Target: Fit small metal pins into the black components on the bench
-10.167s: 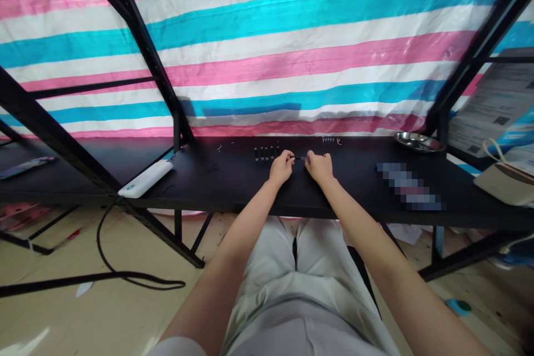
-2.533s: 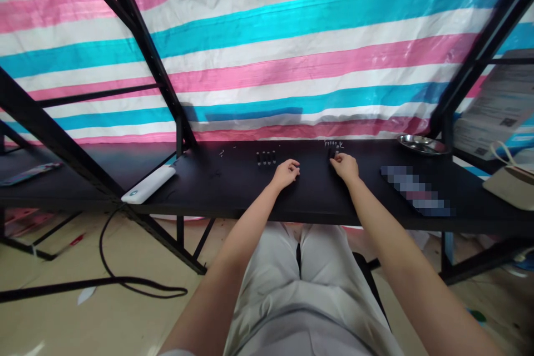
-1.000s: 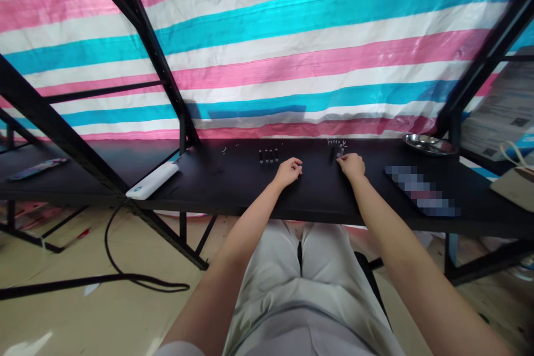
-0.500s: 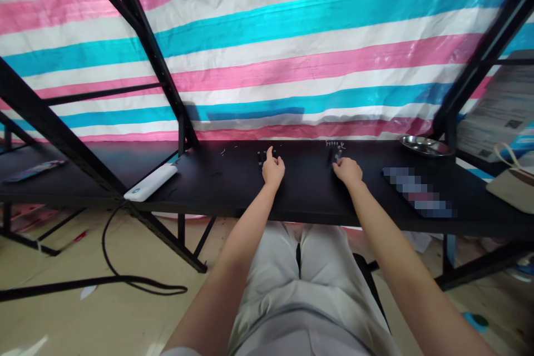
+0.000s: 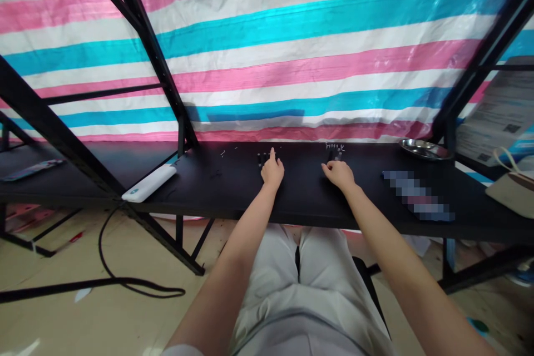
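Observation:
My left hand (image 5: 273, 171) rests over the black shelf (image 5: 300, 194), index finger stretched forward and the other fingers bent. Nothing shows in its grip. Beside that finger stand or lie several small dark stick-like pieces (image 5: 259, 159) with pale ends, too small to name. My right hand (image 5: 341, 174) is closed low on the shelf, its thumb pointing left. Just beyond its knuckles are a dark stick (image 5: 331, 156) and a grey-tipped one (image 5: 339, 155). Whatever lies between its fingers is hidden. Behind these runs a row of small white marks (image 5: 334, 146).
A white oblong device (image 5: 150, 183) lies at the left by the black frame post (image 5: 154, 44). To the right are a blurred-out blue flat item (image 5: 417, 194), a shiny metal plate (image 5: 425, 149) and a beige bag (image 5: 513, 192). Striped sheeting (image 5: 292, 67) hangs behind.
My right hand has shifted a little left, and its thumb now reaches further left beside the sticks. The left hand has barely moved.

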Motion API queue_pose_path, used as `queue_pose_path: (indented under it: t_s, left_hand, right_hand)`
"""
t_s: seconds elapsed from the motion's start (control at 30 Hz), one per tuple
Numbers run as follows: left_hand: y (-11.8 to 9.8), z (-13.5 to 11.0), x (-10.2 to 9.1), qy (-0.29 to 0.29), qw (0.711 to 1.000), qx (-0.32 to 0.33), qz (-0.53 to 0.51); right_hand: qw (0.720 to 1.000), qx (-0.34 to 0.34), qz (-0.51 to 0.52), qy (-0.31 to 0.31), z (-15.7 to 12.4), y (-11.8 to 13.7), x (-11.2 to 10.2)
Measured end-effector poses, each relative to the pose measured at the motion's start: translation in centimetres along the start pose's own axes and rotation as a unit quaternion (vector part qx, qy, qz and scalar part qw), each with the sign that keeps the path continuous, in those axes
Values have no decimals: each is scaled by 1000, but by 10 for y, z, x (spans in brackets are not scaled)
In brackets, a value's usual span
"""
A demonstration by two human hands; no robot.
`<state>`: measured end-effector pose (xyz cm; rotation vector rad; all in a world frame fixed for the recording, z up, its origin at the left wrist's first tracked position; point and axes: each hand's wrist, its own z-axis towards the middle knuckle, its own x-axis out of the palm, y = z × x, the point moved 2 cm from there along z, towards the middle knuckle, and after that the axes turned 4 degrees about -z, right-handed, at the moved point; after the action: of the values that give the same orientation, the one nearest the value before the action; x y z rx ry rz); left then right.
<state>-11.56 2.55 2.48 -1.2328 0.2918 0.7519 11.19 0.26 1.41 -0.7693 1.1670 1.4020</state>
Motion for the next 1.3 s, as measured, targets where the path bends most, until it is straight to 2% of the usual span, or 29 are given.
queue_pose_path:
  t_s: [0.3, 0.43, 0.53, 0.67, 0.73, 0.9, 1.03, 1.3]
  left_hand:
    - [5, 5, 2, -19, 999, 27, -3]
    - [8, 8, 8, -12, 997, 34, -75]
    - [6, 6, 16, 47, 979, 58, -188]
    - [-2, -2, 25, 188, 928, 47, -318]
    - [-4, -5, 26, 223, 909, 46, -348]
    - [-5, -8, 25, 268, 891, 47, -365]
    - [-6, -10, 26, 297, 882, 54, -362]
    - [-6, -10, 28, 309, 875, 77, -364]
  right_hand:
    - [1000, -29, 1, 4, -1, 2, 1]
    - [999, -39, 2, 1, 0, 1, 4]
    - [997, -73, 35, -16, -1, 6, 5]
    - [982, -151, 104, -36, -7, 20, 3]
    - [976, -184, 112, -35, -10, 27, 2]
    - [968, -234, 88, -32, -14, 35, 4]
    - [970, -226, 77, -49, -13, 35, 7]
    - [970, -223, 24, -93, -14, 37, 2]
